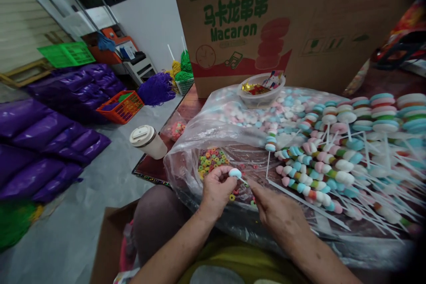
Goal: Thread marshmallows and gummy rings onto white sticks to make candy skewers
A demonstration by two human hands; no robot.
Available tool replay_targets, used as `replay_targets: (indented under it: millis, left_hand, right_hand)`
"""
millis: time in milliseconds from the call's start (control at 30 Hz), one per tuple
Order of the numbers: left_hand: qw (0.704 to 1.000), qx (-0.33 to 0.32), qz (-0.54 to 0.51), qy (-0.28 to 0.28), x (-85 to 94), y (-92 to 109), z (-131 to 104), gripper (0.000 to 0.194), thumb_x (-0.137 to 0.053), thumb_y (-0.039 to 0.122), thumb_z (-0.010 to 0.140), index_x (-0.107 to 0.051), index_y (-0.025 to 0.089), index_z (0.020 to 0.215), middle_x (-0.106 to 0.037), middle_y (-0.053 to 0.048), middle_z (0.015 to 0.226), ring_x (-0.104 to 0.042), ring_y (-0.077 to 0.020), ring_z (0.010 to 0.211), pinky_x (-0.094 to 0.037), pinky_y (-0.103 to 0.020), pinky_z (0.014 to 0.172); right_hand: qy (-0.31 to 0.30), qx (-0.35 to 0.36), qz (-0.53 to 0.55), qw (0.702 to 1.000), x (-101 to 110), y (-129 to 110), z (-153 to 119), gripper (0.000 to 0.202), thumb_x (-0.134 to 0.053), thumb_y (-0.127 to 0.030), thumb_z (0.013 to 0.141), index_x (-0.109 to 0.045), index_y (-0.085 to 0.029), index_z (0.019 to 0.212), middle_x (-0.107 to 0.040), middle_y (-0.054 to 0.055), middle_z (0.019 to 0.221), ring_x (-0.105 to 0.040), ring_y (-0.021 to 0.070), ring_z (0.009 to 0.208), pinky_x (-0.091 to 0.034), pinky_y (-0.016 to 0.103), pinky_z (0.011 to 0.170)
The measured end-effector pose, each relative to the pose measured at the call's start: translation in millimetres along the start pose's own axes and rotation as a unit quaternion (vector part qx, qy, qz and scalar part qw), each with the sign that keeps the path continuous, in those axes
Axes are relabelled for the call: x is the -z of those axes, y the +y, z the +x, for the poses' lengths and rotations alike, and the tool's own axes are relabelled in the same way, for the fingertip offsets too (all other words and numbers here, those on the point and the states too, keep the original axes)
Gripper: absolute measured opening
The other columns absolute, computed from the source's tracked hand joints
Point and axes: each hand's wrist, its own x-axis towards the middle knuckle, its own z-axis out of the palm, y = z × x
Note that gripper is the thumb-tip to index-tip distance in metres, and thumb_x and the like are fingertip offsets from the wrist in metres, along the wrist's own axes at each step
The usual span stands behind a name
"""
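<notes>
Between the thumb and fingers of my left hand (213, 191) is a small pale blue and white marshmallow (234, 173). My right hand (279, 213) grips a thin white stick (244, 181), whose tip meets the marshmallow. Both hands are over a clear plastic sheet, close to colourful cereal rings (211, 159). One finished marshmallow skewer (270, 142) stands out just beyond my right hand. To the right lies a pile of skewers (319, 173) in pink, white, blue, green and orange. Loose marshmallows (246, 108) are spread farther back.
A large cardboard box (233, 60) rises behind the table. In front of it sits a clear plastic bowl (261, 93) with wrappers. A lidded cup (149, 143) stands at the table's left edge. Purple bags (43, 146) and an orange basket (121, 108) are on the floor.
</notes>
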Motion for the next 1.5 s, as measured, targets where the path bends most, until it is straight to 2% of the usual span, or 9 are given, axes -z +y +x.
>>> replay_targets:
  millis: [267, 600, 767, 867, 933, 1033, 1233, 1333, 1500]
  left_hand:
    - [0.959, -0.156, 0.233, 0.031, 4.2, -20.5, -5.4, 0.021, -0.052, 0.016, 0.069, -0.065, 0.018, 0.085, -0.065, -0.002, 0.074, -0.058, -0.0134, 0.063, -0.047, -0.024, 0.064]
    - [0.919, -0.200, 0.338, 0.043, 6.0, -32.4, -13.5, 0.022, -0.051, 0.014, 0.068, -0.066, 0.018, 0.083, -0.067, -0.002, 0.075, -0.060, -0.0143, 0.066, -0.047, -0.025, 0.066]
    - [0.907, -0.184, 0.373, -0.066, 5.6, -26.0, -13.0, 0.028, -0.052, 0.017, 0.070, -0.063, 0.021, 0.095, -0.068, 0.000, 0.075, -0.060, -0.0124, 0.064, -0.046, -0.022, 0.063]
    - [0.902, -0.160, 0.400, -0.008, 24.2, -7.4, 3.5, 0.035, -0.053, 0.026, 0.074, -0.056, 0.020, 0.108, -0.067, 0.000, 0.077, -0.058, -0.0121, 0.061, -0.046, -0.023, 0.059]
    - [0.872, -0.180, 0.454, 0.006, 38.0, 2.2, 12.8, 0.020, -0.048, 0.023, 0.077, -0.064, 0.019, 0.088, -0.066, -0.002, 0.081, -0.059, -0.0135, 0.074, -0.045, -0.024, 0.070]
    - [0.795, -0.180, 0.567, -0.120, 44.7, 3.2, 15.4, 0.015, -0.050, 0.020, 0.074, -0.065, 0.021, 0.074, -0.064, -0.001, 0.078, -0.057, -0.0145, 0.077, -0.043, -0.024, 0.072]
    - [0.669, -0.191, 0.693, -0.189, 20.0, -11.2, 11.0, 0.017, -0.049, 0.029, 0.076, -0.063, 0.020, 0.074, -0.058, -0.004, 0.080, -0.055, -0.0175, 0.076, -0.042, -0.026, 0.068]
    - [0.715, -0.175, 0.656, -0.166, 14.8, -12.4, 15.1, 0.015, -0.049, 0.021, 0.073, -0.063, 0.020, 0.076, -0.060, -0.003, 0.078, -0.056, -0.0161, 0.073, -0.043, -0.026, 0.068]
    - [0.877, -0.105, 0.459, -0.097, 8.5, -20.0, 14.5, 0.017, -0.052, 0.018, 0.068, -0.064, 0.018, 0.080, -0.064, -0.001, 0.070, -0.058, -0.0129, 0.063, -0.045, -0.023, 0.063]
  right_hand:
    - [-0.008, -0.028, -0.142, 0.989, 16.3, -30.4, 6.1, 0.041, -0.037, -0.007, 0.078, -0.047, -0.024, 0.114, -0.067, 0.005, 0.075, -0.064, 0.0185, 0.056, -0.032, 0.022, 0.040]
    - [-0.089, -0.044, -0.049, 0.994, 1.7, -24.1, 1.0, 0.033, -0.036, -0.001, 0.075, -0.057, -0.017, 0.093, -0.065, 0.008, 0.085, -0.063, 0.0200, 0.078, -0.041, 0.025, 0.058]
    - [-0.035, -0.030, 0.047, 0.998, -12.3, -2.3, 9.8, 0.029, -0.033, -0.007, 0.076, -0.058, -0.016, 0.089, -0.065, 0.006, 0.078, -0.061, 0.0164, 0.071, -0.041, 0.024, 0.061]
    - [0.067, -0.034, 0.083, 0.994, -10.4, 33.6, 8.2, 0.025, -0.032, -0.017, 0.078, -0.056, -0.017, 0.074, -0.063, 0.007, 0.071, -0.058, 0.0163, 0.066, -0.042, 0.025, 0.060]
    - [0.101, -0.058, 0.079, 0.990, -8.0, 58.2, -3.1, 0.024, -0.032, -0.025, 0.078, -0.053, -0.018, 0.067, -0.061, 0.007, 0.064, -0.057, 0.0174, 0.059, -0.041, 0.027, 0.055]
    - [0.115, -0.066, 0.100, 0.986, -9.8, 79.1, -28.3, 0.023, -0.035, -0.033, 0.078, -0.050, -0.021, 0.064, -0.056, 0.002, 0.053, -0.053, 0.0153, 0.047, -0.038, 0.025, 0.046]
    - [0.088, -0.049, 0.135, 0.986, -20.1, 68.6, -55.6, 0.022, -0.036, -0.030, 0.081, -0.054, -0.021, 0.071, -0.061, 0.002, 0.062, -0.057, 0.0144, 0.054, -0.041, 0.024, 0.050]
    - [0.055, -0.038, 0.132, 0.989, -21.1, 57.5, -54.0, 0.024, -0.033, -0.027, 0.083, -0.055, -0.020, 0.074, -0.063, 0.004, 0.067, -0.059, 0.0149, 0.059, -0.042, 0.025, 0.054]
    - [-0.028, -0.033, 0.104, 0.994, -17.5, 36.3, -41.5, 0.024, -0.032, -0.021, 0.084, -0.054, -0.020, 0.075, -0.062, 0.004, 0.075, -0.060, 0.0167, 0.071, -0.042, 0.028, 0.065]
